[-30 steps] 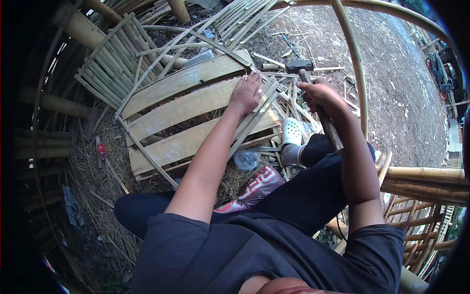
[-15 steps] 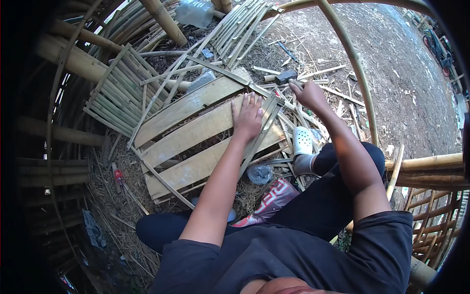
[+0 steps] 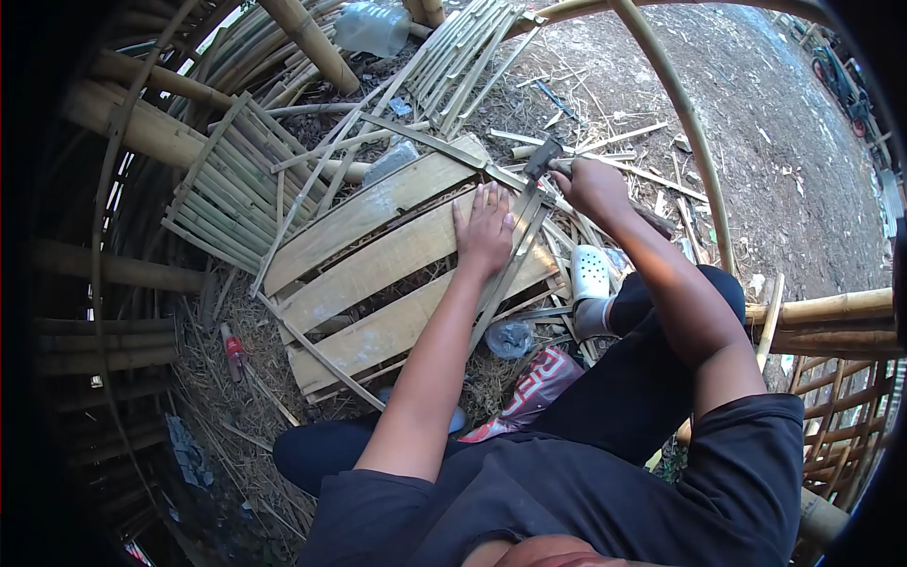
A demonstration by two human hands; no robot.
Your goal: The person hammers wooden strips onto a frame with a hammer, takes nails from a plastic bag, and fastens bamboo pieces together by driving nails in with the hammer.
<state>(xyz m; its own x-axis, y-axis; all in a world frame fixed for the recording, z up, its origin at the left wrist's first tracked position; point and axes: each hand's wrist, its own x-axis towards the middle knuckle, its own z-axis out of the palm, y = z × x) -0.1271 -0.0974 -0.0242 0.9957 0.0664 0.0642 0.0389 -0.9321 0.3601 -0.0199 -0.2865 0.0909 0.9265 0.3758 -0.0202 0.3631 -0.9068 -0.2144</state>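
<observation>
My right hand is wrapped around a hammer. The hammer's dark head is over the right corner of a bamboo strip frame, and the handle sticks out behind my wrist. Whether the head touches the strips, I cannot tell. Flat on the pale wooden slats lies my left hand, fingers spread, close to the crossing bamboo strips. Those strips run along the right and upper edges of the slatted panel. Any nail at the corner is too small to make out.
A panel of bamboo slats leans at the left. More split strips lie at the back. A clear plastic jug, a red-labelled bottle, a plastic bag and a printed sack are around. Bamboo poles frame the space.
The hammer has swung left, its head now over the strip corner and its handle showing behind my wrist. My left hand stays on the slats. The view has shifted slightly.
</observation>
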